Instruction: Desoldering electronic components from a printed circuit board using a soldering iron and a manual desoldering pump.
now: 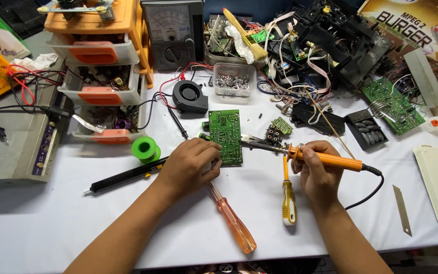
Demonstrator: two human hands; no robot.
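My right hand (pixel 317 175) grips an orange soldering iron (pixel 330 161), its metal tip pointing left toward the lower right edge of a green circuit board (pixel 226 135). My left hand (pixel 191 165) rests on the white table with its fingers on the board's lower left edge, holding it in place. Under that hand lies an orange-handled screwdriver (pixel 234 223). A yellow-handled screwdriver (pixel 288 200) lies just left of my right hand. The iron's black cord (pixel 368 195) trails off to the right.
A black desoldering pump (pixel 122 178) and a green solder spool (pixel 145 148) lie left. A black fan (pixel 189 96), a clear parts box (pixel 234 80), orange drawers (pixel 100 56), a meter (pixel 173 30), other boards (pixel 392 105) and a blade (pixel 401 209) crowd around.
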